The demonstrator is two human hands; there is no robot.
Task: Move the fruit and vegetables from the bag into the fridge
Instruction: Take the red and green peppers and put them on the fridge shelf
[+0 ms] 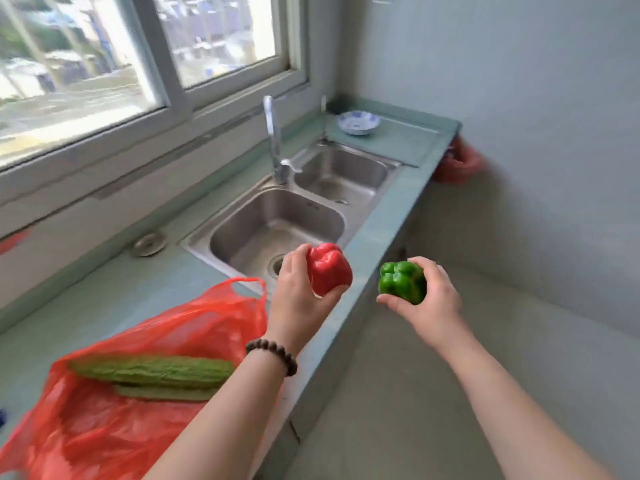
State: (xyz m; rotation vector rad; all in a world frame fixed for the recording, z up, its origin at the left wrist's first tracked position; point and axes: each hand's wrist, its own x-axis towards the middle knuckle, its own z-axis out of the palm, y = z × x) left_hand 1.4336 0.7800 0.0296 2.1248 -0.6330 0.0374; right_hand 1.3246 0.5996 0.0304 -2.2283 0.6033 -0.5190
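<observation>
head view: the left hand [294, 292] gripped a red bell pepper [329, 268], fingers [294, 261] curled round its left side and thumb beneath, over the worktop [138, 289] edge at the near corner of the sink [277, 216]. a beaded bracelet [273, 355] sat on that wrist. the right hand [429, 299] gripped a green bell pepper [401, 282], fingers wrapped over its right side and thumb under it, held out over the floor [433, 393], clear of the worktop. the two peppers were near each other, apart, green at 3 o'clock from red. at 7 o'clock from the red pepper a red plastic bag [145, 393] lay open on the worktop with two bitter gourds [152, 372] lying lengthwise inside, one partly under the other. a tap [273, 140] stood at the sink's 12 o'clock edge. a blue-and-white dish [358, 122] rested on the worktop at 1 o'clock from the sink. no fridge showed in this view.
</observation>
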